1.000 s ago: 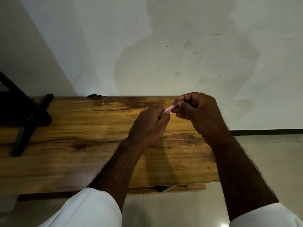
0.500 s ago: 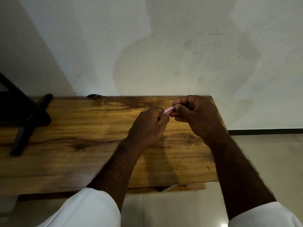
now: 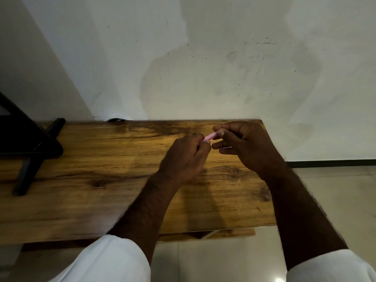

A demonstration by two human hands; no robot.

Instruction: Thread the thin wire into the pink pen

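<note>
Pink and slim, a small stick-like piece spans the short gap between the two hands, held above the far right part of the wooden table. The left hand has its fingers curled tight, and they pinch the lower left end of the pink piece against the thumb; that end is hidden inside the grip. The right hand takes the upper right end between thumb and forefinger, its fingers bent around it, while the lower fingers of that hand stick out loosely toward the left hand, just beside its knuckles. What the pink piece is cannot be told, since only a short stretch shows between the fingertips. It does not touch the table; it sits slightly tilted, rising toward the right fingers.

Both forearms reach in from the near edge, with white sleeves at the bottom. Well to the left of the left fingers, a black stand with splayed legs rests on the table. Beyond the fingers rises a pale, stained wall, and to the right of the right fingers lies a light tiled floor.
</note>
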